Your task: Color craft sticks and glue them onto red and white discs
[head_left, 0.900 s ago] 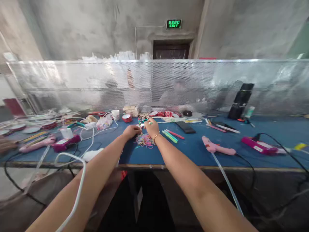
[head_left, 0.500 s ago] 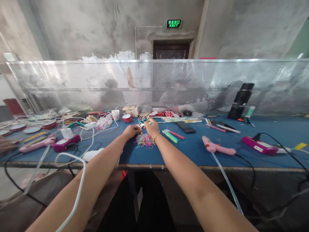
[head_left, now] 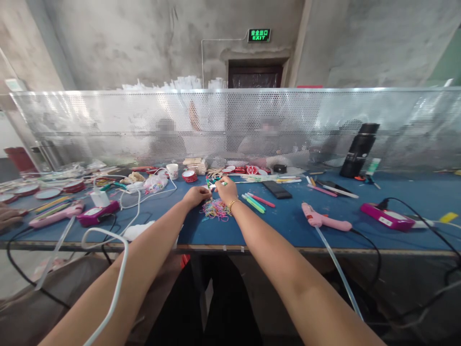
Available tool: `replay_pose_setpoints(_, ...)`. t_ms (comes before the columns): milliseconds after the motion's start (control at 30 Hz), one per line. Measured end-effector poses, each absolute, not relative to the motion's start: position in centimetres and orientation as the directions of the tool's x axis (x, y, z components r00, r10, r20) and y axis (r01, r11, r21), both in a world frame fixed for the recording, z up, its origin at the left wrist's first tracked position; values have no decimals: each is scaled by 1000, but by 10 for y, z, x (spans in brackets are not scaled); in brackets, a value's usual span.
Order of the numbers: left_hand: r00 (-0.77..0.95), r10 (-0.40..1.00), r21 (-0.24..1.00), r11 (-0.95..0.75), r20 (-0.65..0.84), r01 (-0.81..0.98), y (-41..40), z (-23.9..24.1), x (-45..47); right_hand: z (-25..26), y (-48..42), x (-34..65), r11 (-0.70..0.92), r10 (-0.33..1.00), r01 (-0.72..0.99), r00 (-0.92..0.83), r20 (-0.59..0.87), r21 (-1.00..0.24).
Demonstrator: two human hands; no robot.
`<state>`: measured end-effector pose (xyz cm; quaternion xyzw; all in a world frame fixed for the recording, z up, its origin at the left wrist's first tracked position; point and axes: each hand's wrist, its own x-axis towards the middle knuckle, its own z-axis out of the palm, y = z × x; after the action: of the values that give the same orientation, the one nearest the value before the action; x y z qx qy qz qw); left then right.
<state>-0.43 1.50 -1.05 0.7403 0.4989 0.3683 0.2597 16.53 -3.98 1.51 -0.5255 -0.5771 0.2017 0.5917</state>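
Observation:
My left hand (head_left: 197, 196) is closed, its thumb and fingers pinching a thin stick with green on its upper end (head_left: 208, 181). Close beside it my right hand (head_left: 227, 190) grips a white marker pen with green ends (head_left: 218, 184), its point side toward the stick. Where exactly pen and stick meet is too small to tell. A loose heap of multicoloured rubber bands (head_left: 216, 210) lies on the blue table (head_left: 212, 235) just below both hands. To the right of my right wrist rest several felt-tip pens (head_left: 255, 203), green and red.
A black phone (head_left: 276, 190) lies right of the pens. Pink glue guns (head_left: 326, 221) (head_left: 59, 215) with cords flank me. A black bottle (head_left: 359, 151) stands far right. Red round tins (head_left: 189, 176) and a paper cup (head_left: 172, 171) stand before a perforated screen (head_left: 201, 125). Another person's hand (head_left: 10, 216) is far left.
My hands keep nearly the same place and grip. At the far left edge, the other person's hand has shifted slightly.

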Motion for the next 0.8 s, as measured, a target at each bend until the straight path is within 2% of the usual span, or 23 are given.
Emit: replay_pose_setpoints(800, 233, 933, 755, -359, 275, 549, 13, -9, -3, 16, -41, 166, 360, 845, 379, 255, 470, -853)
